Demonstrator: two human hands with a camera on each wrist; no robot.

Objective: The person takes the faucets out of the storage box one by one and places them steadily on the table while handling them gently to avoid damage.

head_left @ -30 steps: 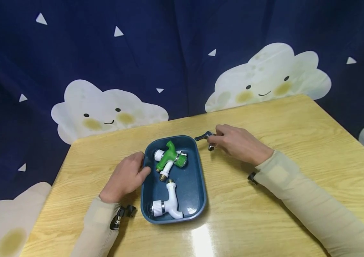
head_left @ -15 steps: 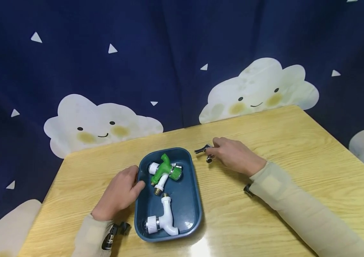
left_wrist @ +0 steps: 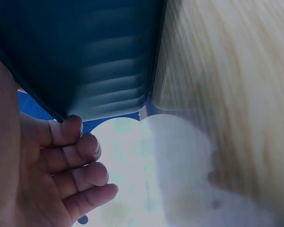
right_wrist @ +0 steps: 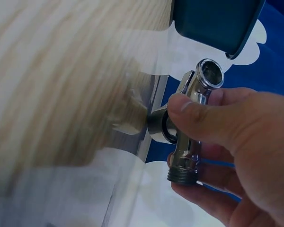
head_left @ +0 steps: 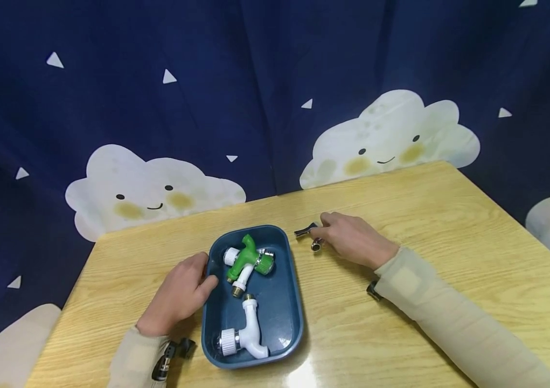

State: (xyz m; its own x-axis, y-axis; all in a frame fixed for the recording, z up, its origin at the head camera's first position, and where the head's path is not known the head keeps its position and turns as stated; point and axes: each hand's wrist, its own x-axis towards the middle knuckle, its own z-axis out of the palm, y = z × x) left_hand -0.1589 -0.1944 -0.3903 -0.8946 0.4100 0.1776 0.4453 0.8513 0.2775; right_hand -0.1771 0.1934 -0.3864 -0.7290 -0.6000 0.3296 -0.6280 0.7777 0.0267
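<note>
My right hand (head_left: 352, 240) pinches a chrome tap (right_wrist: 191, 127) between thumb and fingers, to the right of a dark blue tray. In the right wrist view the tap's round spout opening points up, its threaded end down, and its round side part is close to the tabletop. My left hand (head_left: 178, 293) holds the left side of the tray (head_left: 299, 307), thumb over the rim and the other fingers outside. Inside the tray, a green tap (head_left: 243, 258) overlaps a white tap (head_left: 242, 280) near the far end. Another white tap (head_left: 252, 328) lies at the near end.
The tray stands on a wood-grain table (head_left: 401, 215). Behind the table's far edge hangs a dark blue curtain (head_left: 182, 108) printed with clouds and triangles. Black camera mounts sit at both wrists, the left one (head_left: 168, 355) close beside the tray.
The head view has tilted, so everything sits lower in it. My right hand has brought the chrome tap slightly lower toward the table. The left hand stays on the tray.
</note>
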